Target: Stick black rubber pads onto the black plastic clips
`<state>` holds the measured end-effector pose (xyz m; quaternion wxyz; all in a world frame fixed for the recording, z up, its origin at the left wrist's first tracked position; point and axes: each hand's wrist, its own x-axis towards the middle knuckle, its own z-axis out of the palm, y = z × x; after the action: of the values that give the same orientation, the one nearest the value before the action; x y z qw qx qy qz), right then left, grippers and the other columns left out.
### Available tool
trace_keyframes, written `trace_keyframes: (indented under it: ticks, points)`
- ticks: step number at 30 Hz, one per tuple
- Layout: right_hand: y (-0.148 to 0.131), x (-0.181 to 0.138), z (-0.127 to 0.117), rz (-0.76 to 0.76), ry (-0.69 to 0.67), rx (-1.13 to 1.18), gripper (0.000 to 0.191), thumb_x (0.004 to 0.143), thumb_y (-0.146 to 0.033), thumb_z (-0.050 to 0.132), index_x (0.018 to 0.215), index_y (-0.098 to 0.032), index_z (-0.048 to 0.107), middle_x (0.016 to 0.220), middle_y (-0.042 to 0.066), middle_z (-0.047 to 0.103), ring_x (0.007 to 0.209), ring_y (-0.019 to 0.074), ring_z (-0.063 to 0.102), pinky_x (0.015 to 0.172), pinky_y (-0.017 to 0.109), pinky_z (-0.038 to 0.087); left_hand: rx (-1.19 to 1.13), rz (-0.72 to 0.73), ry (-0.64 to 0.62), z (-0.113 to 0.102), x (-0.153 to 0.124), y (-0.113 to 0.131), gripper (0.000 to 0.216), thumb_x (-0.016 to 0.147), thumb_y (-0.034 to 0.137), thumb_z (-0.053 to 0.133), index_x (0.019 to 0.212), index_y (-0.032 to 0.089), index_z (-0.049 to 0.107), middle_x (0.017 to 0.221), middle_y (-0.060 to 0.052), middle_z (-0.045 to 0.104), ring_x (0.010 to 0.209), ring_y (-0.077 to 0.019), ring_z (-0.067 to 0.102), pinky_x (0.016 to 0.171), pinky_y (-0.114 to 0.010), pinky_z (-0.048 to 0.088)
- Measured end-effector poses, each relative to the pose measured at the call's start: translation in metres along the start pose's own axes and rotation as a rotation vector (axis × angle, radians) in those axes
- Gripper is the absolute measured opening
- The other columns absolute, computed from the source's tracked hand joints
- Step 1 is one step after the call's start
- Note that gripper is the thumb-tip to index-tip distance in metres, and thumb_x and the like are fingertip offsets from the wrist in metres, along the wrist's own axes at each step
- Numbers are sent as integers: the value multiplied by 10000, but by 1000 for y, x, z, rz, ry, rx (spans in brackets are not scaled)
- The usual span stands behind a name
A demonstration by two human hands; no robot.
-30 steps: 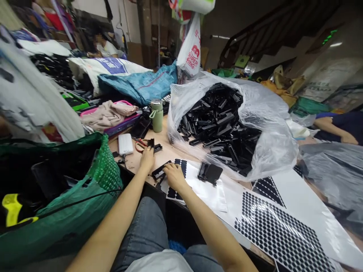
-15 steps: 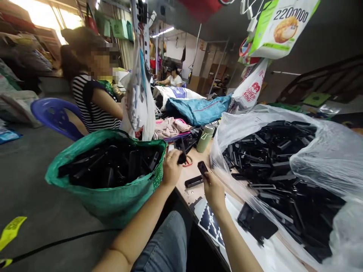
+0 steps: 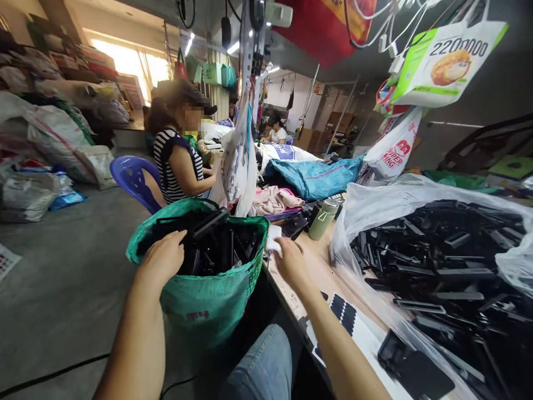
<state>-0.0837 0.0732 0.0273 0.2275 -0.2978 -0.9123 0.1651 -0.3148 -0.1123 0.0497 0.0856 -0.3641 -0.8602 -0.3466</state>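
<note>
My left hand [image 3: 163, 260] is over the left rim of a green woven bag [image 3: 204, 300] filled with black plastic parts [image 3: 195, 261]. Its fingers stretch toward the parts, and it holds nothing that I can see. A long black part [image 3: 210, 223] lies slanted on top of the heap, just past the fingertips. At the table's near left edge my right hand [image 3: 292, 264] has its fingers closed at a small white box [image 3: 273, 238] with a thin cable hanging from it. Part of the right fingers is hidden behind the hand.
A green bottle [image 3: 323, 220] and a dark phone [image 3: 295, 225] stand and lie beyond my right hand. On the right, a clear plastic bag [image 3: 343, 239] spills many black parts. A sheet of black stickers [image 3: 343, 311] lies nearby. A co-worker [image 3: 177, 155] sits at left.
My left hand has moved left from the table to the green bag. The black parts at my hands and on the table are gone from there. My right hand has reached the white box.
</note>
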Motion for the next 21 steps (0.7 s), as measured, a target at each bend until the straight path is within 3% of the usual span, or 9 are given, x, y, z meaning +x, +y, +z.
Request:
trace_keyframes:
  ticks: [3,4,7,10,13,14,16,18,21]
  points:
    - [68,-47,12,263,-395,-224,571,671,-91,562,1229,-173,468,1249,152,488,1126,288,467,862,389,383,19,94,-55,-1,-14,-12,217,683,256,558,854,182,669,1053,-149,641,1078,-342,528,981,-405,331]
    - [86,-62,19,296,-438,-246,624,625,-67,590,1228,-174,474,1233,159,505,1120,311,474,848,404,385,23,118,-119,-4,-20,-13,220,679,298,577,851,196,667,1045,-135,648,1058,-333,540,960,-384,351]
    - [116,-89,36,306,-344,-268,519,683,-46,525,1174,-212,519,1168,116,568,1116,280,489,881,401,348,73,121,-380,-18,-40,-11,271,620,345,645,865,232,659,1000,-95,670,959,-304,587,841,-328,418]
    - [113,-90,35,375,-247,-246,227,797,-130,445,953,-150,610,1000,142,635,984,269,571,822,373,386,150,158,-539,-34,-57,-8,122,726,281,527,676,220,619,764,-62,671,764,-245,611,692,-288,416]
    - [71,-71,7,370,58,13,248,873,-252,364,938,-147,580,946,132,637,886,228,599,760,325,427,124,318,-601,-50,-73,-5,284,821,235,392,610,203,579,662,-35,616,665,-190,575,636,-266,379]
    - [48,-61,-4,283,229,227,232,866,-307,402,948,-158,560,927,111,636,858,214,599,741,311,440,111,356,-602,-53,-78,-5,290,832,243,387,628,202,589,676,-34,615,675,-184,570,642,-263,375]
    - [-8,-35,-19,95,423,616,225,834,-378,477,942,-186,523,869,61,630,813,184,602,706,285,461,117,373,-601,-58,-85,-4,294,841,257,390,648,202,605,686,-35,615,685,-176,567,654,-259,376]
    - [-65,-8,-17,-14,359,837,178,837,-368,483,909,-208,516,841,29,619,795,157,608,675,255,471,137,364,-608,-59,-87,-3,303,847,264,387,657,201,614,691,-35,620,687,-174,570,656,-260,380]
    - [-130,19,17,-72,-29,716,126,832,-295,491,804,-203,573,761,20,630,705,144,610,608,235,465,159,323,-625,-57,-84,-7,305,845,291,400,657,206,624,688,-31,635,676,-178,584,641,-266,398]
